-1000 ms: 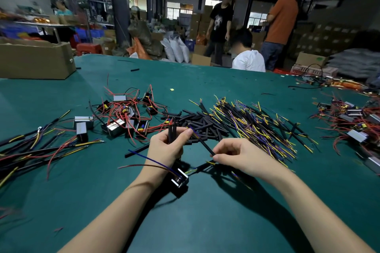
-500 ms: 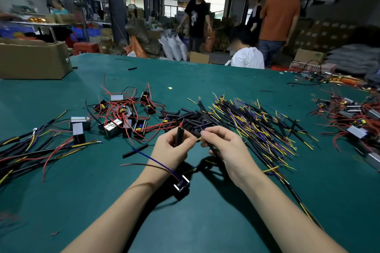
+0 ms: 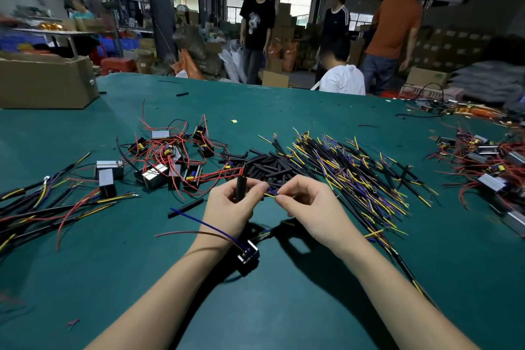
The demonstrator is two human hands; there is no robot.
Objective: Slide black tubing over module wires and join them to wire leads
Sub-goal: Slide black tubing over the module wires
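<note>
Nearest the camera, both forearms run off the bottom edge of the view. Just beyond the left wrist a small black module [image 3: 248,254] rests on the green table [image 3: 284,307], partly hidden under that wrist; a blue wire [image 3: 204,224] and a dark red wire [image 3: 181,233] trail from it to the left. How the module's other wires run up to the hands is hard to make out in the shadow between them.

The left hand [image 3: 231,207] has its fingers curled round an upright piece of black tubing [image 3: 240,187], red wire showing at its top, and its thumb and forefinger also pinch thin wire ends. The right hand [image 3: 311,209] pinches the same blue and yellow wire ends [image 3: 272,192] from the other side, fingertips almost meeting the left thumb. Whether the ends are twisted together cannot be told.

Beyond the hands lie a heap of loose tubing pieces [image 3: 267,165], a spread of yellow and purple wire leads [image 3: 355,170] to the right, and more modules tangled in red wire [image 3: 170,159] to the left. Farther back sits a cardboard box [image 3: 45,82], cut off at the left edge, and blurred people [image 3: 342,77] stand or sit past the table's far edge.
</note>
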